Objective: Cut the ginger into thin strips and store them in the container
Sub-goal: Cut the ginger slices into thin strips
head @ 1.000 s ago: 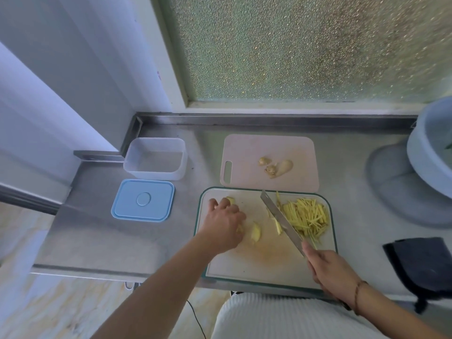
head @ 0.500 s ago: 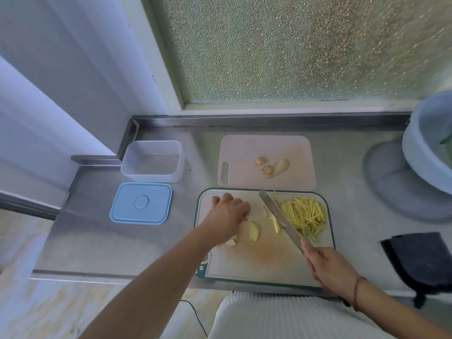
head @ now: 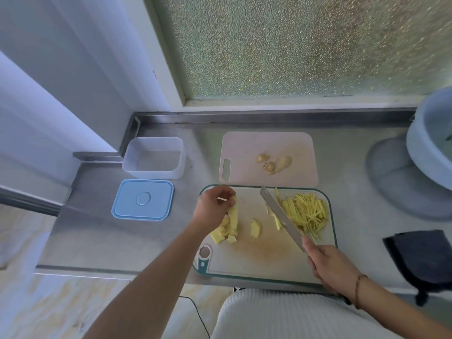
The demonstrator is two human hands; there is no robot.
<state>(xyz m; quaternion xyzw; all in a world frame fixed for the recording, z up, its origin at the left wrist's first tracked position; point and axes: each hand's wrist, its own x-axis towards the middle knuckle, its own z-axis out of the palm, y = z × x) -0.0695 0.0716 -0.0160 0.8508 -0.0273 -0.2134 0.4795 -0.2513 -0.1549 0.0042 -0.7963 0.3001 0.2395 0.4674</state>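
Note:
A green-rimmed cutting board lies at the counter's front. A pile of thin ginger strips covers its right far part. Several ginger slices lie at its left, with one loose slice in the middle. My left hand pinches a slice above that heap. My right hand grips the handle of a knife, whose blade slants across the board beside the strips. The clear container stands open at the left back, its blue lid in front of it.
A pink board with ginger peel and ends lies behind the cutting board. A pale basin stands at the right, a dark cloth near the right front. The steel counter ends at the front and left edges.
My left hand has lifted off the heap of slices and now pinches one slice. The knife and my right hand have stayed about where they were.

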